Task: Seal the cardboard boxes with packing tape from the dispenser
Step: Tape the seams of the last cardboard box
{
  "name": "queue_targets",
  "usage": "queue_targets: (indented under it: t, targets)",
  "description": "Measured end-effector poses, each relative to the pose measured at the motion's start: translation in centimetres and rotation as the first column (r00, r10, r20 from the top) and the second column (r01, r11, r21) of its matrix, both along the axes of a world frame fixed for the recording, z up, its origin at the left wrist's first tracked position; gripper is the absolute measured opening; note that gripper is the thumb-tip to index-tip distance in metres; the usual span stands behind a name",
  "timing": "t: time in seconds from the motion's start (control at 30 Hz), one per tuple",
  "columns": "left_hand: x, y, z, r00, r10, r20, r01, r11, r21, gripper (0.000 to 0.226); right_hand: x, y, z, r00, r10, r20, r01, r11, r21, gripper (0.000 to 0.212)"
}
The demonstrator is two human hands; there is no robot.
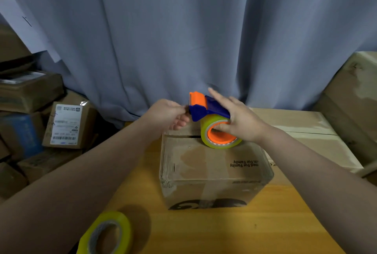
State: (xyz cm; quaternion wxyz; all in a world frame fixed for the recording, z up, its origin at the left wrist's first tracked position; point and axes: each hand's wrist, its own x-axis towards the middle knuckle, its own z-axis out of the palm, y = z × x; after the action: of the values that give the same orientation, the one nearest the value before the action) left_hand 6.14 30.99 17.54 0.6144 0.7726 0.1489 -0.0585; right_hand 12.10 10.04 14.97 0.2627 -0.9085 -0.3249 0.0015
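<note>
Head view: steadying blue-and-orange plastic tape dispenser [206,109] on brown cardboard box [212,164] with gripping right hand [242,121], pinching tape end [187,108] with left hand [169,115] to start a strip.

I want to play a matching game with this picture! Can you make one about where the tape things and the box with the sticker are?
Things:
1. tape dispenser
2. spare tape roll
3. labelled box

Places:
A. in the pile of boxes on the left
B. on top of the middle box
C. on the wooden table, nearest the camera

Pairs: 1-B, 2-C, 3-A
</note>
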Motion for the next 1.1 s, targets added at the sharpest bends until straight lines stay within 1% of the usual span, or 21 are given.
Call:
queue_targets:
  t: [0.1,0.23,0.33,0.43,0.57,0.63,0.7,0.73,0.8,0.93,1.03,1.1]
  targets:
    - [0.0,2.1,0.4,1.0,-0.002,-0.021,0.004,0.994,0.113,0.02,-0.6,1.2,1.5,0.991,0.085,0.107,-0.06,0.974,-0.218,0.089]
    - [-1.1,4.7,-0.2,1.0,0.023,-0.018,-0.02,0.987,0.158,0.025,-0.6,2.7,4.5,0.951,0.17,0.259,-0.056,0.916,-0.396,0.078]
    - [-2.5,7.1,-1.6,0.995,0.095,-0.009,-0.093,0.983,0.159,0.022,-0.3,1.3,5.3,0.958,0.161,0.239,-0.016,0.857,-0.516,0.077]
    - [-3.6,8.1,-3.4,0.986,0.158,-0.054,-0.146,0.974,0.171,0.02,-0.8,1.0,4.6,0.966,0.159,0.204,-0.002,0.792,-0.611,0.072]
    - [-3.9,7.4,-6.0,0.964,0.263,-0.035,-0.25,0.946,0.205,0.027,-1.0,2.4,3.3,0.935,0.219,0.279,0.016,0.76,-0.65,0.067]
    - [-3.8,7.2,-7.0,0.954,0.299,0.015,-0.291,0.915,0.279,0.038,-0.9,2.9,3.2,0.931,0.225,0.288,0.02,0.755,-0.655,0.066]
    - [-3.7,6.9,-7.5,0.951,0.302,0.061,-0.302,0.875,0.38,0.05,-0.9,3.4,3.2,0.925,0.238,0.298,0.027,0.74,-0.672,0.064]
    - [-3.6,6.8,-7.6,0.952,0.297,0.072,-0.298,0.854,0.426,0.053,-0.9,3.7,3.2,0.923,0.245,0.296,0.025,0.731,-0.682,0.064]
    - [-3.3,6.6,-7.9,0.954,0.294,0.063,-0.29,0.84,0.459,0.057,-0.8,4.1,3.3,0.924,0.254,0.287,0.018,0.719,-0.695,0.064]
    - [-3.2,6.1,-9.1,0.949,0.315,0.007,-0.285,0.849,0.445,0.058,-0.5,4.4,3.5,0.929,0.257,0.265,0.003,0.713,-0.702,0.066]
    - [-3.1,5.5,-10.4,0.94,0.338,-0.049,-0.3,0.887,0.351,0.054,-0.4,4.5,3.5,0.942,0.247,0.228,-0.016,0.711,-0.703,0.067]
    - [-2.9,4.9,-11.1,0.932,0.329,-0.151,-0.278,0.917,0.287,0.053,-0.1,4.2,3.7,0.953,0.232,0.197,-0.031,0.72,-0.694,0.069]
